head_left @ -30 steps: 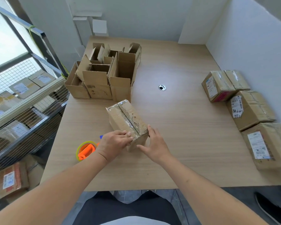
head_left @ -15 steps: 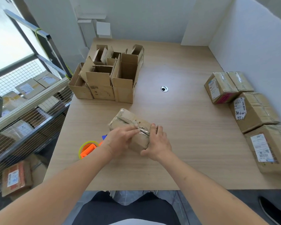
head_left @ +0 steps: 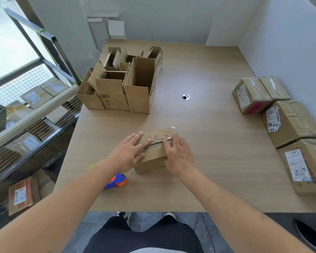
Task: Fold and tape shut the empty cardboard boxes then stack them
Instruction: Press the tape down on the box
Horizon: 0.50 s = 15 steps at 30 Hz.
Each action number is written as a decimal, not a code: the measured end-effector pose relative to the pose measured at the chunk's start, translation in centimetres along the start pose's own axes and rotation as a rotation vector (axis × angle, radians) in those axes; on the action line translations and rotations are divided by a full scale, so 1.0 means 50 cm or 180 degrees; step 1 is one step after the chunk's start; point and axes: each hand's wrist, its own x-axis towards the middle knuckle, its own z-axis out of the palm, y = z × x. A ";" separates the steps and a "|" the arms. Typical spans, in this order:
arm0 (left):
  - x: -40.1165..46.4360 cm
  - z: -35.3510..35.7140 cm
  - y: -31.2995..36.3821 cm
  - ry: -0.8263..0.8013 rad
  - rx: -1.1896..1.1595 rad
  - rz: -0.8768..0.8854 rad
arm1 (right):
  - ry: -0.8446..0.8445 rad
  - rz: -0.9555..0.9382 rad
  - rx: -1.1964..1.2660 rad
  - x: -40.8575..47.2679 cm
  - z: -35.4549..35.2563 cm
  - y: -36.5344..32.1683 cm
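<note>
Head view: a small cardboard box [head_left: 153, 152] sits on the wooden table [head_left: 217, 143], near the front edge and in front of the person. Its top flaps are closed, with a strip of clear tape running along the seam.

The left hand [head_left: 129, 152] lies flat on the left part of the box top, fingers straight and pressing down across the seam. The right hand [head_left: 179, 154] rests on the right side of the box, fingers extended over the top edge and pressing on the taped seam. Neither hand curls around anything.

A blue and orange tape dispenser [head_left: 116, 180] lies on the table just beside the left wrist, near the front left corner of the box but apart from it.

At the far left of the table stands a cluster of open boxes [head_left: 120, 84] with flaps raised. Along the right edge, against the wall, sealed boxes [head_left: 281, 121] with shipping labels lie in a row.

A round metal grommet [head_left: 185, 97] is set in the table centre.
</note>
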 end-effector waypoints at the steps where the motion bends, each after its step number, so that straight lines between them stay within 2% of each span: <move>1: 0.001 -0.002 0.000 -0.0035 -0.0011 0.0010 | 0.0034 -0.0150 0.0012 -0.002 0.011 -0.006; 6: -0.003 -0.005 -0.004 0.0196 -0.0504 -0.0050 | -0.0076 -0.0197 0.0105 -0.001 0.033 -0.006; 9: -0.004 -0.008 0.003 0.0195 -0.0834 0.0067 | -0.0369 -0.0307 0.0333 0.012 0.029 0.033; 13: 0.000 0.000 0.019 0.0225 -0.0761 0.0163 | -0.0857 -0.0446 0.0400 0.023 0.018 0.059; 15: 0.002 -0.001 0.025 0.0195 -0.0807 0.0113 | -0.0875 -0.0358 0.0538 0.012 0.019 0.052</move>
